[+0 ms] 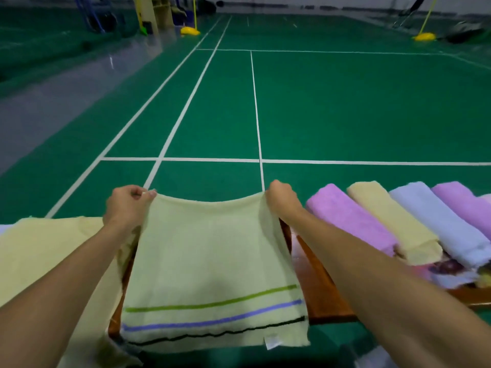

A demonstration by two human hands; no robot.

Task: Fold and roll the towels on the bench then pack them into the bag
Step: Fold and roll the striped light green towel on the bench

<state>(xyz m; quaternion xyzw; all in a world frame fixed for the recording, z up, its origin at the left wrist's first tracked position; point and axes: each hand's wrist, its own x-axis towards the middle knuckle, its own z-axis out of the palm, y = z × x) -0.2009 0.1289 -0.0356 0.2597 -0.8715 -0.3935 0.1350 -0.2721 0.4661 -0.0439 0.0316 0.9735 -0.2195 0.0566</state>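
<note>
A person is stretching both bare arms forward over a wooden desk (322, 290) at the edge of a green badminton court (345, 107). The left hand (127, 205) is pinching the far left corner of a pale yellow-green towel (212, 261) between thumb and curled fingers, and the right hand (281, 199) is gripping the far right corner with its fingers curled round the cloth. Both hands are holding that far edge lifted, so it is sagging slightly between them beyond the desk's far edge. The towel is draping back across the desk toward the person, with its near end hanging past the near edge. Near that end, three stripes are running across the cloth: green, then blue-violet, then black. A small white label (271, 342) is showing at the near right corner. Toward the desk's right end, five rolled towels are lying side by side, touching: pink (350, 216), cream (393, 221), pale blue (438, 221), violet (465, 205) and a pink one cut off by the frame (486, 199). Another cream towel (53, 251) is lying spread over the desk's left end.
</note>
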